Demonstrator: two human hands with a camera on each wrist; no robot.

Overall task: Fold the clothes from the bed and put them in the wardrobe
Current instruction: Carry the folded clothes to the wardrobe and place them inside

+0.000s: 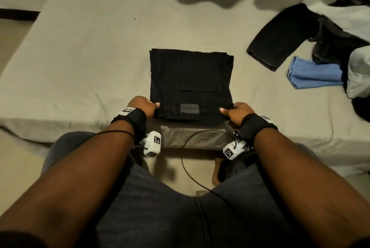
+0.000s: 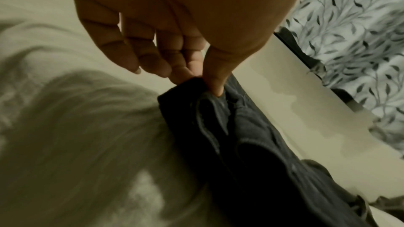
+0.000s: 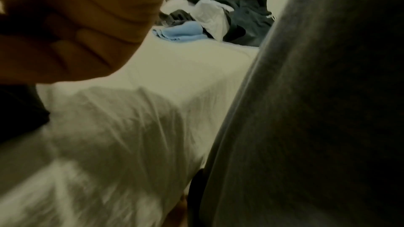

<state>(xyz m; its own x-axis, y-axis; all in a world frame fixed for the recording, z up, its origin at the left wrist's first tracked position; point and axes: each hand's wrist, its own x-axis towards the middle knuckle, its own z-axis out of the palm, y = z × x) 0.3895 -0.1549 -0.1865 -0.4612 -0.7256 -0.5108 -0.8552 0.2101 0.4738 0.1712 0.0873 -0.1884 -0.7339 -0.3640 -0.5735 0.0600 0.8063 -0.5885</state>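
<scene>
A pair of black trousers, folded into a square with a grey waistband label facing up, lies at the near edge of the bed. My left hand pinches its near left corner between thumb and fingers; the left wrist view shows that pinch on the black trousers by my left hand. On the other side my right hand grips the near right corner, thumb on top. In the right wrist view my right hand is curled and the cloth under it is mostly hidden.
A heap of unfolded clothes lies at the right of the bed: a black garment, a blue one and white ones. The heap also appears in the right wrist view. My legs stand against the bed's near edge.
</scene>
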